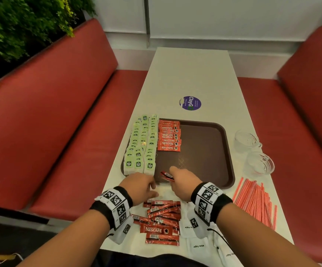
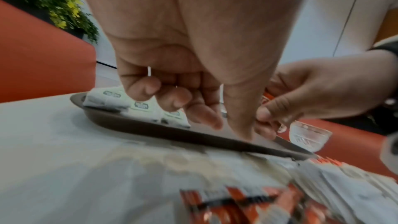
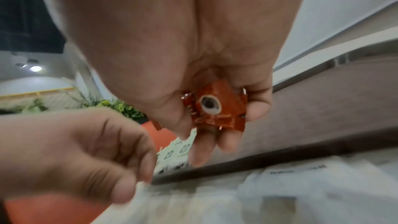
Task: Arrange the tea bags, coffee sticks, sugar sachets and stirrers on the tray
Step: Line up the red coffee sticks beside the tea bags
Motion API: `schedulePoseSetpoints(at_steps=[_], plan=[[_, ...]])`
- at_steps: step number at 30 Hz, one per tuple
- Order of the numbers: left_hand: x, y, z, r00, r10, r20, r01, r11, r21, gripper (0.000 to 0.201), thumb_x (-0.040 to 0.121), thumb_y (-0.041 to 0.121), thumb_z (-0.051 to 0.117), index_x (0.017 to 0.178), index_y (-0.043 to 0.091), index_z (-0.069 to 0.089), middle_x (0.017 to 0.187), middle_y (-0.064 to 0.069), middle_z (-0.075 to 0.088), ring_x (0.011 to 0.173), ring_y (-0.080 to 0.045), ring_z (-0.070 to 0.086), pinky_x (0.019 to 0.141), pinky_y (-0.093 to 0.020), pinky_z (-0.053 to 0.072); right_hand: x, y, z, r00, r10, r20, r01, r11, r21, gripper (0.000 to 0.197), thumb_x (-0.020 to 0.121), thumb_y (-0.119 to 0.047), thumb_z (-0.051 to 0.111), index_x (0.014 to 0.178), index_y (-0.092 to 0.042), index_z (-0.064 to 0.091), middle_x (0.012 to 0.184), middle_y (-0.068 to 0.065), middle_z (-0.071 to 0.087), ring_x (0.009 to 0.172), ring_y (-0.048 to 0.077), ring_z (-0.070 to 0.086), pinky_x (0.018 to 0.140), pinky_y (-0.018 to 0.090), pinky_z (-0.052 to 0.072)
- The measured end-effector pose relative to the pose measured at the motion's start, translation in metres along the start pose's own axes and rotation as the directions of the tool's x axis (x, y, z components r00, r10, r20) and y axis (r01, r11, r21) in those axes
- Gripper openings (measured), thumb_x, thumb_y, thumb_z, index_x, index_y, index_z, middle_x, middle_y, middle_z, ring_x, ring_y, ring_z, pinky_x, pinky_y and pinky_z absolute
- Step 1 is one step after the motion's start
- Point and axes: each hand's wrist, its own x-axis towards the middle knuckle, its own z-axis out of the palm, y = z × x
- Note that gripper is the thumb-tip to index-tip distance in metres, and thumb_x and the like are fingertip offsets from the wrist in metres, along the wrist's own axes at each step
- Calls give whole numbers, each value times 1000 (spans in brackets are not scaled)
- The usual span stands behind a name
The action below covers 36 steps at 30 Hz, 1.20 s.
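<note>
A brown tray point(image 1: 214, 151) lies on the white table. Green-labelled tea bags point(image 1: 140, 145) fill its left side in rows, and a column of red coffee sticks point(image 1: 168, 136) lies beside them. My right hand point(image 1: 183, 182) grips a small bunch of red coffee sticks point(image 3: 217, 106) over the tray's near edge. My left hand point(image 1: 142, 185) hovers just left of it with loosely curled fingers point(image 2: 172, 98) and holds nothing. Loose coffee sticks point(image 1: 162, 218) lie on the table below my hands. White sugar sachets point(image 1: 198, 245) and red stirrers point(image 1: 256, 201) lie at the right.
Two clear glass cups point(image 1: 252, 149) stand right of the tray. A purple round sticker point(image 1: 190, 103) sits on the table beyond it. Red bench seats point(image 1: 60, 112) flank the table, with green plants point(image 1: 21, 26) at the upper left.
</note>
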Motion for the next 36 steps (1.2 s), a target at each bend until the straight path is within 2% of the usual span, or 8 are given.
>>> schedulePoseSetpoints(at_steps=[5,11,15,19,22,25,31,36], plan=[[-3,15,16,978,96,186,-97,995,-4,35,77,54,75,100,30,66,94,10,62,86,-12,58,76,-30,50,-9,10,-10,998,-4,-62,17,978,206,13,93,-14,51,98,-22,41,91,5,70,77,24,66,73,45,58],[1,16,20,978,107,178,-117,992,51,25,87,41,68,107,26,67,102,5,65,90,-15,57,77,-28,44,-15,16,-14,993,-9,-114,48,939,340,14,94,-12,49,96,-25,47,80,-5,73,70,15,67,67,39,59],[5,11,9,989,129,65,-128,992,-24,18,89,40,67,99,26,67,98,8,65,85,-10,55,74,-25,42,-14,17,-12,993,-2,-119,49,918,395,16,100,-18,49,112,-22,58,87,-6,68,81,17,66,77,38,56],[10,8,-8,969,185,-166,-194,980,-46,11,86,36,68,84,28,62,86,11,57,83,-10,51,77,-30,45,-12,14,-12,996,-22,-88,56,910,410,31,100,-36,55,73,-21,55,66,-7,53,62,13,52,64,33,42],[15,11,-16,910,264,-321,-271,962,23,14,78,29,71,74,26,58,76,10,55,76,-14,51,72,-36,47,-8,15,-12,998,-6,-67,36,888,458,44,98,-46,58,67,-17,48,57,-4,41,52,12,37,58,32,31],[20,12,-20,861,300,-412,-302,951,61,15,72,29,73,71,25,58,73,10,54,72,-16,50,67,-37,46,-4,22,-16,997,-42,-58,66,843,533,43,95,-40,64,63,-17,48,56,-4,38,53,13,34,59,32,28],[31,13,-24,902,223,-370,-288,949,-130,30,76,55,73,95,35,61,95,20,57,89,-5,50,81,-28,42,4,37,-23,983,-10,-182,107,840,532,23,87,-31,75,71,-23,60,66,-6,61,61,8,54,67,34,48],[51,7,-31,916,224,-334,-280,951,-130,9,88,41,70,94,36,70,84,21,60,86,-6,49,81,-30,41,7,48,-28,971,22,-238,102,864,493,26,86,-31,75,67,-27,58,68,-1,64,62,11,58,67,32,49]])
